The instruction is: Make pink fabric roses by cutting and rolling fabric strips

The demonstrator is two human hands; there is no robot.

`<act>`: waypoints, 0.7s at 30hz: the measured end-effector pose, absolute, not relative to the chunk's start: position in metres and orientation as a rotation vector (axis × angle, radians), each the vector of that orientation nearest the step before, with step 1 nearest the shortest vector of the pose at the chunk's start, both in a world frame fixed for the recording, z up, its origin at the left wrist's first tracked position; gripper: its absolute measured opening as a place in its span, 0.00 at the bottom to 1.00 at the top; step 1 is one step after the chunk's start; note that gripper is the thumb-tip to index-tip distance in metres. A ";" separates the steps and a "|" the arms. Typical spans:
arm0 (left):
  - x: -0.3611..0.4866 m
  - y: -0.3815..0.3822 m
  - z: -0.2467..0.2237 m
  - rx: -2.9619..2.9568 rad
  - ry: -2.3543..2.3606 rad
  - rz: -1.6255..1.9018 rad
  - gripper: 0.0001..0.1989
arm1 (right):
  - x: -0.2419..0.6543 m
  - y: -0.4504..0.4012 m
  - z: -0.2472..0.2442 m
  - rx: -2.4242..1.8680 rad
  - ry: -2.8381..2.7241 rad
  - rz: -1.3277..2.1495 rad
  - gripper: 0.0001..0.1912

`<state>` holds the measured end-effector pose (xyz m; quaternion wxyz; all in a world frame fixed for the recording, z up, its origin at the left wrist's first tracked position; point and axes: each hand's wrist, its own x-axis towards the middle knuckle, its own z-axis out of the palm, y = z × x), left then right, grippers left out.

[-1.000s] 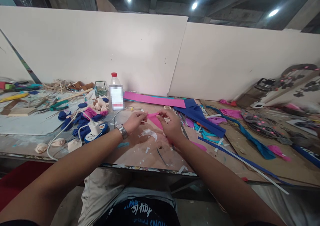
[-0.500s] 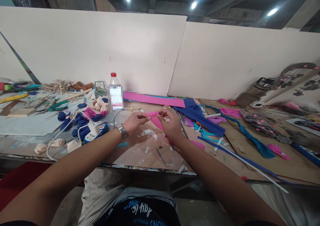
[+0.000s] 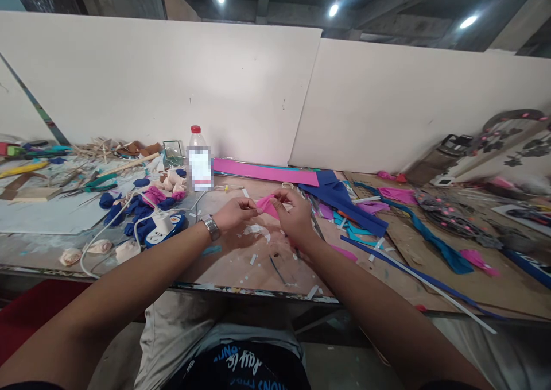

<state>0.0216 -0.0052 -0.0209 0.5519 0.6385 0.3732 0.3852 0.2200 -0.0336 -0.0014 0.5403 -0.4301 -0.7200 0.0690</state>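
A small pink crepe paper piece (image 3: 268, 206) is stretched between my two hands, just above the table. My left hand (image 3: 235, 213) pinches its left edge between thumb and fingertips; a metal watch is on that wrist. With thumb and forefinger, my right hand (image 3: 295, 209) grips its upper right part, and the other fingers curl behind. Below the hands, a whitish smear (image 3: 258, 231) marks the tabletop. Another pink piece (image 3: 344, 253) lies by my right wrist, partly hidden under the forearm.
A red-capped bottle (image 3: 199, 160) stands behind my left hand. Left are a blue power strip (image 3: 166, 230) with white cables, and blue and cream paper flowers (image 3: 101, 246). Pink strips (image 3: 267, 172) and dark blue paper (image 3: 344, 203) lie behind and right. A white strip (image 3: 439, 292) crosses the front right.
The pink piece is now pulled wider and tilted between my fingers, its lower part no longer hanging down as before. My left hand has shifted slightly down.
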 end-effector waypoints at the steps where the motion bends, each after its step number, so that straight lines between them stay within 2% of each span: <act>1: 0.021 -0.005 -0.021 1.504 0.881 0.893 0.17 | 0.220 -0.033 -0.002 -1.023 -1.715 0.162 0.06; 7: 0.019 -0.001 -0.017 1.656 0.920 1.082 0.06 | 0.221 -0.029 -0.004 -1.038 -1.837 0.206 0.06; 15: 0.022 -0.005 -0.017 1.771 0.711 1.101 0.16 | 0.218 -0.031 -0.002 -0.985 -2.059 0.282 0.11; 21: 0.020 -0.002 -0.019 1.767 0.712 1.107 0.19 | 0.218 -0.031 -0.002 -0.948 -2.052 0.242 0.11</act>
